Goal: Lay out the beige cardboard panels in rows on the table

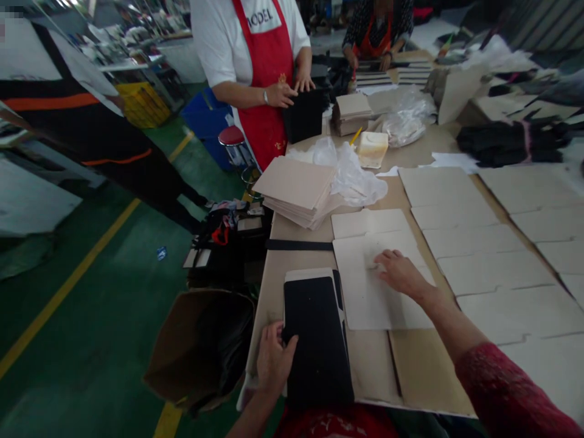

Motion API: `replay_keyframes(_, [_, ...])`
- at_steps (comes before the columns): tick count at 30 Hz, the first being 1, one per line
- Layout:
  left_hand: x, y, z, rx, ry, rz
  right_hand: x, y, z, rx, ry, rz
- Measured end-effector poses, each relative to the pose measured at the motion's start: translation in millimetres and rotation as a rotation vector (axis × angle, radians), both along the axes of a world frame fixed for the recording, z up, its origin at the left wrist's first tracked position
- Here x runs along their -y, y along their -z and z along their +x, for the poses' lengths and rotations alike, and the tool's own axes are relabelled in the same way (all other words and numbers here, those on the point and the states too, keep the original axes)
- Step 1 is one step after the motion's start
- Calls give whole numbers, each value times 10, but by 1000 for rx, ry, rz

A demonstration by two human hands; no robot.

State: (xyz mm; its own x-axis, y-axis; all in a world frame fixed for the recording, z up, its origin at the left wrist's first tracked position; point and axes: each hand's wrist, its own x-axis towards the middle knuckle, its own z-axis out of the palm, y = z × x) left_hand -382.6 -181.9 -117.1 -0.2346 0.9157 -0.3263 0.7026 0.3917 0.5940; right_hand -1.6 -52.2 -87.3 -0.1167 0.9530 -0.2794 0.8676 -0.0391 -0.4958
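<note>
My left hand (274, 359) is at the left edge of a black rectangular panel (317, 340), its thumb along the edge and its fingers curled at the side. The panel lies on pale boards, with another black piece showing at its right. My right hand (400, 275) is over a pale cardboard sheet (365, 292), fingers bent and drawn together. Whatever is between those fingertips is blurred, and I cannot make it out. A black strip (298, 245) lies across the table's left side, beyond the panel.
Rows of pale boards (497, 267) cover the right side. A board stack (296, 185), a plastic bag (358, 176) and a glue-stained white tub (373, 149) stand farther back. A carton (176, 353) is on the floor at left. A red-aproned co-worker (269, 79) handles a black box (305, 117).
</note>
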Motion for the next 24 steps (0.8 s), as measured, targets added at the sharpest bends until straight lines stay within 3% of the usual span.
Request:
replay_keyframes(5, [62, -37, -16, 7, 36, 3, 769, 134, -838, -150, -18, 12])
replay_keyframes(9, [128, -80, -55, 46, 103, 7, 1230, 334, -1453, -342, 238, 14])
replay_keyframes(12, [153, -78, -86, 57, 139, 11, 1316, 420, -1666, -371, 382, 29])
replay_keyframes(17, [157, -31, -134, 58, 179, 9, 1288, 440, -1780, -348, 554, 33])
replay_keyframes(24, [160, -7, -182, 61, 201, 2, 1232, 365, -1787, -379, 654, -26])
